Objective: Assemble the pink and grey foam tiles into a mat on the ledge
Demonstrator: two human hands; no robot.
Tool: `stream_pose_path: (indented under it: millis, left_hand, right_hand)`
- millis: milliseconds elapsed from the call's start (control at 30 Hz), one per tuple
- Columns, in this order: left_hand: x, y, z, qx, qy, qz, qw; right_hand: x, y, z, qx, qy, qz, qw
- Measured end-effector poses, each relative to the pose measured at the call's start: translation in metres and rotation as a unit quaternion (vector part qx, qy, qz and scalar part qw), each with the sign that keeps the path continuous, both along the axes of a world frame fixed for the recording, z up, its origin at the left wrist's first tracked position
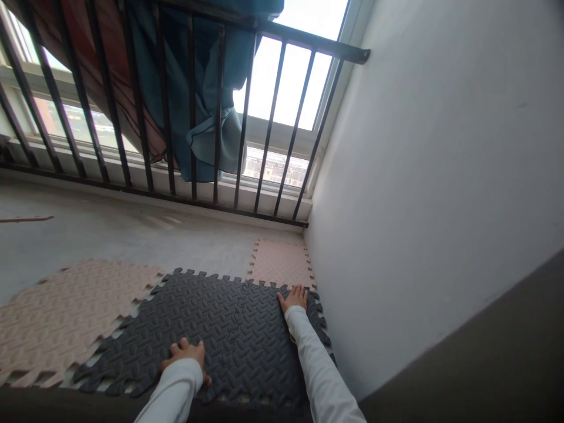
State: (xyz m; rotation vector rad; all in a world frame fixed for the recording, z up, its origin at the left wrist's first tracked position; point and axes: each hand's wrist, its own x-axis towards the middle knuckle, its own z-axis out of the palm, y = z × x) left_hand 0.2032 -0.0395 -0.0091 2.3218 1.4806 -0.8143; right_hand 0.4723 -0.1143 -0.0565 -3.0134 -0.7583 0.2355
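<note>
Two dark grey foam puzzle mats (194,311) lie side by side on the floor, with a seam running between them. On the left one rests my left hand (185,355), palm down with its fingers spread. My right hand (295,298) lies flat near the far edge of the right dark mat (268,341), fingers apart. Just beyond my right fingertips, a pink foam mat (282,261) sits in the corner by the wall and meets the dark mat's far edge. Another pink foam mat (79,311) lies to the left, with a narrow gap between it and the dark one.
A black metal railing (215,117) crosses in front of the window, with a blue and reddish curtain (176,88) behind it. The white wall (418,176) rises close on the right. A thin brown strip (26,219) lies on the pale floor (132,229) at far left.
</note>
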Motion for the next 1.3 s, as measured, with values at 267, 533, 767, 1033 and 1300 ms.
stream_pose_path:
  millis: [267, 533, 767, 1033, 1300]
  left_hand:
    - [0.000, 0.001, -0.004, 0.010, -0.018, 0.013, 1.000]
    - [-0.002, 0.001, -0.010, 0.022, -0.028, 0.011, 0.999]
    - [0.001, 0.001, -0.003, 0.008, -0.020, 0.010, 1.000]
    - [0.000, -0.001, -0.001, 0.003, -0.026, 0.014, 1.000]
    - [-0.005, 0.002, -0.006, 0.000, -0.060, 0.005, 0.998]
  right_hand:
    - [0.019, -0.022, 0.013, -0.001, -0.045, -0.034, 0.998]
    - [0.024, -0.027, 0.018, -0.076, 0.011, -0.020, 0.997]
    - [-0.019, 0.026, 0.027, -0.002, 0.035, 0.197, 0.980]
    - [-0.063, 0.077, 0.009, -0.003, 0.086, 0.244, 0.966]
    - [-0.054, 0.088, 0.027, -0.047, 0.102, 0.260, 0.959]
